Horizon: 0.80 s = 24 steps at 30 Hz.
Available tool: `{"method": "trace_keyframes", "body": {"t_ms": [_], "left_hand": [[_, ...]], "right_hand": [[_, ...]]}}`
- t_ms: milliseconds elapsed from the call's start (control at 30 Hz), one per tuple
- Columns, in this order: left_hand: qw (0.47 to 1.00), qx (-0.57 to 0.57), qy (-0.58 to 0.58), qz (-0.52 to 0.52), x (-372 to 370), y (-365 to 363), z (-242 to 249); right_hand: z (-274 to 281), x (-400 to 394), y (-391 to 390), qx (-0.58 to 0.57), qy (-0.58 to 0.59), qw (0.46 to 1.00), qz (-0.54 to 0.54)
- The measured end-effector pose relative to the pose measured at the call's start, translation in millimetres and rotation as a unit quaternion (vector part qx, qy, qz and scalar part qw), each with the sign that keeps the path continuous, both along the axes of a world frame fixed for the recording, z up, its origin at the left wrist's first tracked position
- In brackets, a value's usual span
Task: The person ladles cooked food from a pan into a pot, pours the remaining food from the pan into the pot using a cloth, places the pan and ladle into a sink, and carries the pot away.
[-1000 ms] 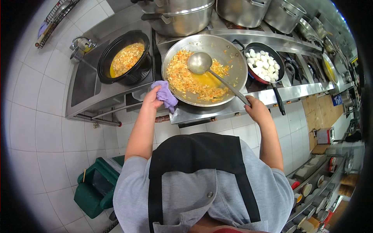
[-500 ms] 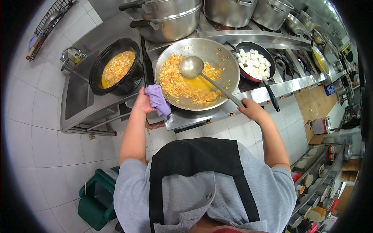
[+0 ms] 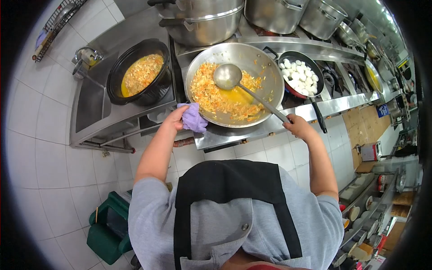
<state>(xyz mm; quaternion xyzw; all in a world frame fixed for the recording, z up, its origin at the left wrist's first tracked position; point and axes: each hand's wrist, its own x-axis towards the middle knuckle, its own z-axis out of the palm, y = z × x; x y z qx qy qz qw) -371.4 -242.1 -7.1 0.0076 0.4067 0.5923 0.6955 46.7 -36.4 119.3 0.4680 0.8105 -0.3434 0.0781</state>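
My left hand (image 3: pixel 176 118) is closed on a bunched purple cloth (image 3: pixel 194 118), pressed against the near left rim of a wide steel wok (image 3: pixel 243 50). My right hand (image 3: pixel 299 126) grips the handle end of a long steel ladle (image 3: pixel 228 76). The ladle's bowl rests over chopped orange and white food (image 3: pixel 209 96) lying in yellow liquid. Left of the wok stands a black pot (image 3: pixel 114 83) holding similar food in yellow liquid. To the right, a dark frying pan (image 3: pixel 318 72) contains several white, egg-like pieces (image 3: pixel 299 77).
Large steel pots (image 3: pixel 207 29) line the back of the stove. A faucet (image 3: pixel 88 55) rises at the sink's left side. The frying pan's handle (image 3: pixel 318 118) juts over the stove's front edge. Behind me at left is a green bin (image 3: pixel 108 234); shelves with dishes stand at right.
My left hand and the purple cloth have come up closer around the wok's rim, the cloth now more bunched. The ladle stays over the food. The whole view has shifted slightly.
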Motion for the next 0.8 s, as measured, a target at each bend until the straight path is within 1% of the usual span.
{"method": "trace_keyframes", "body": {"t_ms": [33, 133, 167, 267, 367, 467, 500, 533, 567, 667, 700, 733, 800], "left_hand": [[1.000, 0.002, -0.003, -0.007, 4, 3, 0], [0.999, -0.042, 0.008, -0.005, 18, 10, -7], [0.999, -0.040, 0.007, 0.016, 24, 12, -9], [0.995, -0.024, 0.054, 0.078, 33, 18, -18], [0.993, -0.009, 0.024, 0.111, 36, 21, -41], [0.990, 0.040, 0.022, 0.133, 35, 18, -59], [0.986, 0.011, 0.024, 0.163, 43, 16, -45], [0.980, -0.017, 0.028, 0.194, 55, 12, -13], [0.973, -0.045, 0.032, 0.225, 64, 10, 9], [0.972, -0.034, 0.007, 0.233, 65, 7, 15], [0.977, -0.028, 0.014, 0.210, 54, 8, -5], [0.978, -0.031, 0.020, 0.204, 51, 10, -15], [0.980, -0.035, 0.031, 0.194, 48, 10, -26]], "right_hand": [[6, -4, -2, -0.031, -0.010, 0.999, -0.015], [12, -9, -6, -0.067, -0.009, 0.997, -0.021], [14, -11, -8, -0.074, -0.010, 0.997, -0.018], [15, -12, -12, -0.088, -0.013, 0.996, -0.013], [10, -10, -16, -0.089, -0.004, 0.996, -0.008], [7, -7, -19, -0.084, 0.007, 0.996, -0.002], [8, -8, -20, -0.077, 0.001, 0.997, 0.000], [7, -7, -20, -0.069, -0.005, 0.998, 0.002], [3, -4, -18, -0.045, 0.002, 0.999, 0.015], [-9, 3, -13, 0.010, 0.016, 0.999, 0.050], [-9, 4, -12, 0.017, 0.020, 0.998, 0.053], [-8, 3, -12, 0.024, 0.024, 0.998, 0.057], [6, 1, -17, -0.088, 0.035, 0.995, 0.012]]}}
